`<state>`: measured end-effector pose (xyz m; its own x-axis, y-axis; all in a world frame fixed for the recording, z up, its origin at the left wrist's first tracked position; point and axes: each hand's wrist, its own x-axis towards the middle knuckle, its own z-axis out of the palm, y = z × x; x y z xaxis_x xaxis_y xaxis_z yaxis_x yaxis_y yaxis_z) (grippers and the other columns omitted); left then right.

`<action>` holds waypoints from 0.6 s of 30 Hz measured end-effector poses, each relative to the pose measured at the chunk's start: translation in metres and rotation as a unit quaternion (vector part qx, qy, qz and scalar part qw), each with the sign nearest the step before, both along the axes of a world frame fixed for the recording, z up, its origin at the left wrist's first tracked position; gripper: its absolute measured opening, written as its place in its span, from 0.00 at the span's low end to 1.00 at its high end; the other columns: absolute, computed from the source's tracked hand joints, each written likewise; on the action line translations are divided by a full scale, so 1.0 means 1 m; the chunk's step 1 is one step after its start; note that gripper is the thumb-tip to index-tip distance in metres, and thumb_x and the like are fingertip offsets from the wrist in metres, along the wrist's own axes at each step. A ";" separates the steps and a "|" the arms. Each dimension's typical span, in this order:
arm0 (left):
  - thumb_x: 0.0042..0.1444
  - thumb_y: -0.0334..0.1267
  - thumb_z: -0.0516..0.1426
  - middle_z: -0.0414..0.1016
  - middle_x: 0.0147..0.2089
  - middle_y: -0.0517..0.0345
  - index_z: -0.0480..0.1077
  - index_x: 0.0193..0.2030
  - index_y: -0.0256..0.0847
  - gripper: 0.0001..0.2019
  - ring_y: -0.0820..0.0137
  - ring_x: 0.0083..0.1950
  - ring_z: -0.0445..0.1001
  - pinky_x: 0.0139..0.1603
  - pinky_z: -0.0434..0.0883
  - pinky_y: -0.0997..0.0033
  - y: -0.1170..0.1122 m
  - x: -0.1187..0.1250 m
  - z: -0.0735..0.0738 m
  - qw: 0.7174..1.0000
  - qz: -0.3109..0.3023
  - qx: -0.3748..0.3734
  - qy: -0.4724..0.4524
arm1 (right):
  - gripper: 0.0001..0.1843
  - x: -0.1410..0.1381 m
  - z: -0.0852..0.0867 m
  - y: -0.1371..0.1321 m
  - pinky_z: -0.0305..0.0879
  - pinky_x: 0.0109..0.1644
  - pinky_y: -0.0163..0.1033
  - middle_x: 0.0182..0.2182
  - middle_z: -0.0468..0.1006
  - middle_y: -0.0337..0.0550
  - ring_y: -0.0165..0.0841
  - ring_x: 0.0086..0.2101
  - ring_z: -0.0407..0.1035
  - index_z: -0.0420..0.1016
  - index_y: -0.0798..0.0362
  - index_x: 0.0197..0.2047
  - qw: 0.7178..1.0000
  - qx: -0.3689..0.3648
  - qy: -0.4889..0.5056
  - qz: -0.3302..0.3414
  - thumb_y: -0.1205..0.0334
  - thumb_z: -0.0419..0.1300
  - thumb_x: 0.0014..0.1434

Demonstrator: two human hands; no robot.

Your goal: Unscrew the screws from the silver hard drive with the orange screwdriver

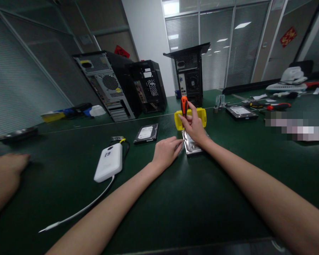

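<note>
A silver hard drive (189, 149) lies on the green table, partly covered by my right hand (193, 126). That hand is closed round an orange-and-black screwdriver (184, 104), held upright over the drive; its tip is hidden behind my fingers. My left hand (166, 151) rests on the table with its fingers bent together, the fingertips at the drive's left edge. Just behind the drive sits a yellow plastic case (202, 117), its contents hidden by my right hand. To the left of my hands is another hard drive (146, 132), label side up.
A white power bank (108, 162) with a cable lies at left, near another person's hand (9, 170). Computer towers (110, 83) stand at the back, one (190, 76) behind the yellow case. At right are a third hard drive (241, 112) and pliers (279, 106).
</note>
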<state>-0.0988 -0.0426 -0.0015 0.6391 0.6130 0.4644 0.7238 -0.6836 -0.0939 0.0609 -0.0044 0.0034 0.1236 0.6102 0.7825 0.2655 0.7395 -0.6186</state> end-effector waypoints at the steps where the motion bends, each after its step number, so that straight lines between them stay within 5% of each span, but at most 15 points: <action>1: 0.64 0.42 0.49 0.72 0.33 0.55 0.75 0.45 0.42 0.15 0.69 0.33 0.69 0.33 0.62 0.71 0.000 0.000 0.000 1.000 0.000 0.000 0.002 | 0.32 0.000 0.000 0.001 0.60 0.24 0.34 0.22 0.69 0.34 0.28 0.20 0.64 0.47 0.48 0.66 1.000 -0.002 -0.003 -0.003 0.52 0.53 0.62; 11: 0.63 0.42 0.50 0.72 0.33 0.55 0.76 0.44 0.42 0.15 0.69 0.33 0.70 0.33 0.62 0.71 -0.001 0.001 0.001 1.000 0.003 -0.012 -0.011 | 0.28 -0.001 -0.001 0.001 0.58 0.23 0.33 0.20 0.68 0.33 0.28 0.19 0.63 0.53 0.49 0.62 1.000 -0.004 -0.014 -0.006 0.50 0.52 0.62; 18: 0.63 0.44 0.51 0.71 0.32 0.57 0.75 0.45 0.43 0.14 0.70 0.32 0.69 0.31 0.59 0.72 0.004 0.003 -0.002 0.996 0.026 -0.054 -0.067 | 0.17 -0.001 0.001 0.000 0.53 0.23 0.32 0.17 0.61 0.30 0.25 0.17 0.58 0.65 0.53 0.42 0.999 -0.012 -0.028 -0.030 0.47 0.53 0.61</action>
